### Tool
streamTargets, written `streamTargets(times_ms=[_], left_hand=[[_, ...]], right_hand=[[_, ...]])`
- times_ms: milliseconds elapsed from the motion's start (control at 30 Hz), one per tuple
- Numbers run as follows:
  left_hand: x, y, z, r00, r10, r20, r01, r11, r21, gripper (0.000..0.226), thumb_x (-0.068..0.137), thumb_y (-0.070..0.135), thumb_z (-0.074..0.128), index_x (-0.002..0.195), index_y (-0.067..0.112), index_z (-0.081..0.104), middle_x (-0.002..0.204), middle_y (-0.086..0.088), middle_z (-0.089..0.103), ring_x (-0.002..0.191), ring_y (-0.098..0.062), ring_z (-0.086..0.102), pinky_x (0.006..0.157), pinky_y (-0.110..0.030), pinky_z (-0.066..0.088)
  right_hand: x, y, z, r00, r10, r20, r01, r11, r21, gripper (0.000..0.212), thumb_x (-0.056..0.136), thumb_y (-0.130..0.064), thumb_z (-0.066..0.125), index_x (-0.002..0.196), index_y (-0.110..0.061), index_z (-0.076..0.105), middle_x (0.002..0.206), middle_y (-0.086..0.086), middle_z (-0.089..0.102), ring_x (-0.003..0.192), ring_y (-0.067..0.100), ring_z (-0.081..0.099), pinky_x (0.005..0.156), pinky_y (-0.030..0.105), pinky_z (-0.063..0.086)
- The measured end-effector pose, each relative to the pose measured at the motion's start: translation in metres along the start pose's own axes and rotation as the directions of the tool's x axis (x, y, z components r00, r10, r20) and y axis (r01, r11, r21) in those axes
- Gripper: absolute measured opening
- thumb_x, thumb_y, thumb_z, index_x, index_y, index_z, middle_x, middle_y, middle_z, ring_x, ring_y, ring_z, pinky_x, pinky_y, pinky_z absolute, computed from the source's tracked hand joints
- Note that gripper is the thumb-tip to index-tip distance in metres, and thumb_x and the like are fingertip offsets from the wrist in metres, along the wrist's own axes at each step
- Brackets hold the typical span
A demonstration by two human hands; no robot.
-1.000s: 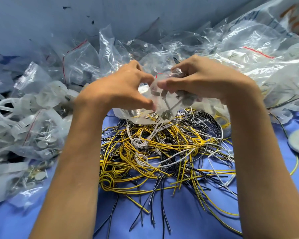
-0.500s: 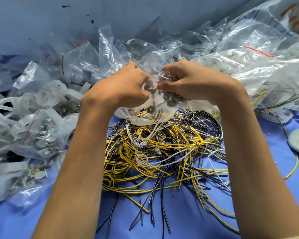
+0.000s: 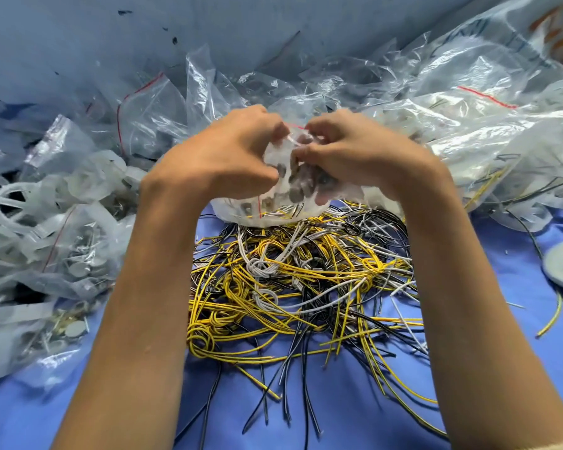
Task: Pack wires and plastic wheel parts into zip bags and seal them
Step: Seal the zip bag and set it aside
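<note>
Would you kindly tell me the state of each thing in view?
left hand: grips the held bag's top.
right hand: pinches the same bag's top.
held bag: filled, over the wires; seal unclear.
wires: loose, tangled heap on blue cloth.
left bags: filled, lying on the cloth.

The zip bag (image 3: 273, 206) is thin clear plastic film, glossy and crinkled (the heaped bags (image 3: 468, 102) behind look alike). The wires (image 3: 299, 287) have smooth, faintly shiny plastic insulation. The wheel parts (image 3: 10, 203) are milky, matt plastic. The blue cloth (image 3: 338, 417) is matt and smooth.
</note>
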State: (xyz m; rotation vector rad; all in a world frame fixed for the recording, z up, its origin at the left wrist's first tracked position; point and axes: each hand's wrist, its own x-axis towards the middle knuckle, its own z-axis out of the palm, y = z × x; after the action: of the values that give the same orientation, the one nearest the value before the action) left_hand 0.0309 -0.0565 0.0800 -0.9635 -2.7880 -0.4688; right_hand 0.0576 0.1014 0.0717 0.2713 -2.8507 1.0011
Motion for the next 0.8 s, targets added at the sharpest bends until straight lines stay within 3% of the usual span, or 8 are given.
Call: streamTargets(times_ms=[133, 300, 400, 467, 500, 567, 633, 800], left_hand=[[-0.001, 0.001, -0.002, 1.0, 0.02, -0.006, -0.02, 0.999, -0.027, 0.05, 0.074, 0.005, 0.055, 0.123, 0.017, 0.056, 0.118, 0.0, 0.052, 0.08, -0.012, 0.039, 0.075, -0.02, 0.032], [-0.003, 0.007, -0.003, 0.998, 0.053, -0.014, -0.054, 0.997, -0.058, 0.048, 0.075, 0.004, 0.056, 0.12, 0.019, 0.058, 0.117, 0.0, 0.055, 0.069, -0.004, 0.043, 0.072, -0.017, 0.03], [-0.004, 0.006, -0.006, 0.999, 0.033, -0.038, -0.036, 0.997, -0.069, 0.048, 0.075, 0.004, 0.056, 0.122, 0.017, 0.058, 0.111, 0.0, 0.056, 0.066, -0.001, 0.044, 0.061, -0.014, 0.031], [-0.007, 0.005, -0.009, 1.0, 0.012, -0.022, -0.014, 0.996, -0.092, 0.048, 0.076, 0.003, 0.055, 0.122, 0.016, 0.057, 0.089, 0.007, 0.053, 0.061, 0.013, 0.046, 0.055, -0.005, 0.033], [-0.008, 0.005, -0.01, 1.0, 0.007, -0.014, -0.009, 0.995, -0.095, 0.047, 0.077, 0.002, 0.056, 0.122, 0.016, 0.058, 0.077, 0.012, 0.046, 0.057, 0.019, 0.044, 0.054, -0.001, 0.032], [-0.008, 0.007, -0.012, 1.0, 0.012, -0.004, -0.012, 0.997, -0.08, 0.046, 0.078, 0.004, 0.059, 0.122, 0.017, 0.058, 0.071, 0.019, 0.037, 0.057, 0.021, 0.042, 0.054, 0.003, 0.03], [-0.008, 0.011, -0.012, 1.0, 0.028, -0.006, -0.029, 0.997, -0.07, 0.046, 0.079, 0.004, 0.059, 0.123, 0.016, 0.058, 0.072, 0.02, 0.036, 0.062, 0.012, 0.043, 0.056, 0.005, 0.028], [-0.01, 0.017, -0.01, 0.997, 0.071, -0.009, -0.071, 0.994, -0.083, 0.048, 0.077, -0.001, 0.056, 0.123, 0.01, 0.058, 0.088, 0.023, 0.046, 0.091, -0.013, 0.037, 0.061, -0.007, 0.029]], right_hand=[[-0.002, 0.0, 0.011, 0.969, 0.065, 0.238, -0.007, 0.971, -0.239, 0.013, 0.09, -0.022, 0.053, 0.089, -0.016, 0.064, 0.076, -0.003, 0.063, 0.065, 0.013, 0.059, 0.047, 0.017, 0.041], [0.006, -0.006, 0.016, 0.998, 0.016, 0.06, -0.012, 0.998, -0.064, 0.013, 0.09, -0.009, 0.045, 0.089, -0.012, 0.058, 0.068, -0.004, 0.052, 0.067, 0.017, 0.052, 0.052, 0.023, 0.039], [0.008, -0.005, 0.021, 0.983, 0.002, 0.186, 0.006, 0.999, -0.046, 0.033, 0.092, -0.013, 0.052, 0.125, -0.007, 0.049, 0.11, 0.008, 0.062, 0.104, 0.024, 0.056, 0.086, 0.034, 0.047], [0.004, -0.003, 0.023, 0.924, 0.024, 0.381, 0.018, 0.994, -0.107, 0.067, 0.092, -0.028, 0.057, 0.148, -0.011, 0.024, 0.148, 0.004, 0.04, 0.127, 0.017, 0.046, 0.106, 0.03, 0.036], [0.003, -0.002, 0.023, 0.9, 0.031, 0.434, 0.028, 0.991, -0.128, 0.071, 0.092, -0.032, 0.057, 0.15, -0.018, 0.02, 0.15, -0.001, 0.036, 0.124, 0.015, 0.05, 0.103, 0.026, 0.038], [0.002, -0.002, 0.025, 0.901, 0.046, 0.431, 0.024, 0.988, -0.155, 0.066, 0.091, -0.032, 0.058, 0.148, -0.026, 0.025, 0.13, -0.004, 0.05, 0.095, 0.014, 0.064, 0.077, 0.015, 0.045], [0.003, -0.003, 0.028, 0.925, 0.072, 0.373, 0.011, 0.976, -0.218, 0.059, 0.089, -0.028, 0.058, 0.143, -0.026, 0.034, 0.107, -0.005, 0.049, 0.075, 0.015, 0.059, 0.057, 0.014, 0.043], [0.008, 0.0, 0.042, 0.969, 0.049, 0.242, 0.047, 0.926, -0.376, 0.008, 0.088, -0.022, 0.054, 0.087, -0.015, 0.049, 0.072, -0.003, 0.043, 0.076, 0.024, 0.047, 0.054, 0.027, 0.033]])
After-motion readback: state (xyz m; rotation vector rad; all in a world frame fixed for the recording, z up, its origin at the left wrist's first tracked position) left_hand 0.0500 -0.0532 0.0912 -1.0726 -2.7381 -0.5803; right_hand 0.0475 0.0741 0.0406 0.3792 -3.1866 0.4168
